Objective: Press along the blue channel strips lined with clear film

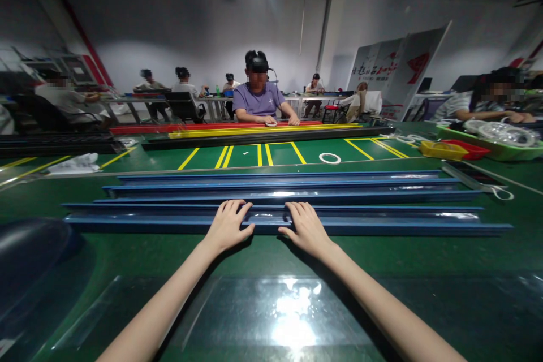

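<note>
My left hand (229, 224) and my right hand (307, 227) lie a short way apart across the nearest long blue plastic channel (382, 228). Each thumb rests at the channel's near wall, while the fingers reach over to its far wall, so both hands grip it near its middle. The channel lies flat on the green table and runs left to right, its inside shiny. Just beyond it, more blue channels (360, 190) lie parallel. The undersides of my fingers are hidden.
A clear plastic sheet (203, 317) covers the near table. Farther off lie yellow (263, 131) and black strips (271, 138), a white ring (330, 158), a phone-like dark slab (475, 174), and a green tray (509, 150) of rolls. A person in purple (261, 99) sits opposite.
</note>
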`<move>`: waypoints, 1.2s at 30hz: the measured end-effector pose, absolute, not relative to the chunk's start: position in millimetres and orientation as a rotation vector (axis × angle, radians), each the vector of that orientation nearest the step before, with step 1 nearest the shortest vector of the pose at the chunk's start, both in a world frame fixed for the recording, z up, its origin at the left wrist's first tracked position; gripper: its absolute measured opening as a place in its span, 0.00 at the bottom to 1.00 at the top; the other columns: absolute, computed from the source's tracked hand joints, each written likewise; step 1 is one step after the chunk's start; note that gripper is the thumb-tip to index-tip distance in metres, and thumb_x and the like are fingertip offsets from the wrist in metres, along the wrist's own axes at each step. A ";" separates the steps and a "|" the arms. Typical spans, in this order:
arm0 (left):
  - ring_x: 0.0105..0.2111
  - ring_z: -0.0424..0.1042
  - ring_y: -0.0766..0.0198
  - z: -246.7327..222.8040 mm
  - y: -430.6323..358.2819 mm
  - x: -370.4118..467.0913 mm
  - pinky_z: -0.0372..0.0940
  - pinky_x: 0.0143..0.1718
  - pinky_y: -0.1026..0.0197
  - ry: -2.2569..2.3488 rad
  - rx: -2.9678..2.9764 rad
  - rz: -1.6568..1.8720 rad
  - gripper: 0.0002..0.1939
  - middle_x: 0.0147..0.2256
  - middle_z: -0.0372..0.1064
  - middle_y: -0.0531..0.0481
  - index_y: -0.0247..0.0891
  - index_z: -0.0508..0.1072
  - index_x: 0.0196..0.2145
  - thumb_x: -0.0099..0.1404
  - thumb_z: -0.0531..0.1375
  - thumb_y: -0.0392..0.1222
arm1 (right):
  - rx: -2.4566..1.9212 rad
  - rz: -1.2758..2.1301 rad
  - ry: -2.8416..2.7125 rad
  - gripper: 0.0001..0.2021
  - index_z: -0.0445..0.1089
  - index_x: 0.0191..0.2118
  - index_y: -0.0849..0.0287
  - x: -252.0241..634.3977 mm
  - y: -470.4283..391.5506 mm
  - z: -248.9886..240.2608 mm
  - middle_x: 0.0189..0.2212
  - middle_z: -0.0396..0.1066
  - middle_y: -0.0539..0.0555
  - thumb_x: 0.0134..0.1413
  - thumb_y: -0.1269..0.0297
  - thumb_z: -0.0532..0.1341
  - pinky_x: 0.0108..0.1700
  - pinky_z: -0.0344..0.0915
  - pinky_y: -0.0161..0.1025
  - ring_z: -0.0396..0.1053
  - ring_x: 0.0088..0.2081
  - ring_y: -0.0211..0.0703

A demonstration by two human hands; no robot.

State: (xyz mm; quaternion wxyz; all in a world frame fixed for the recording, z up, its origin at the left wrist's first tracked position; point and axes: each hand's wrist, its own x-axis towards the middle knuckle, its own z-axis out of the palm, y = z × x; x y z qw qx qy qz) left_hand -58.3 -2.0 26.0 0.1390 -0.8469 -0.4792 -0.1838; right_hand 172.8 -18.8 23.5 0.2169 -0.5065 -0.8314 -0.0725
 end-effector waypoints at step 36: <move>0.34 0.67 0.59 18.8 15.5 5.9 0.59 0.35 0.58 -1.290 -2.393 -0.529 0.17 0.33 0.70 0.45 0.34 0.70 0.41 0.62 0.44 0.40 | -1.630 -0.290 -1.932 0.14 0.66 0.41 0.60 333.0 -31.3 14.1 0.40 0.68 0.58 0.56 0.60 0.48 0.47 0.58 0.44 0.63 0.44 0.46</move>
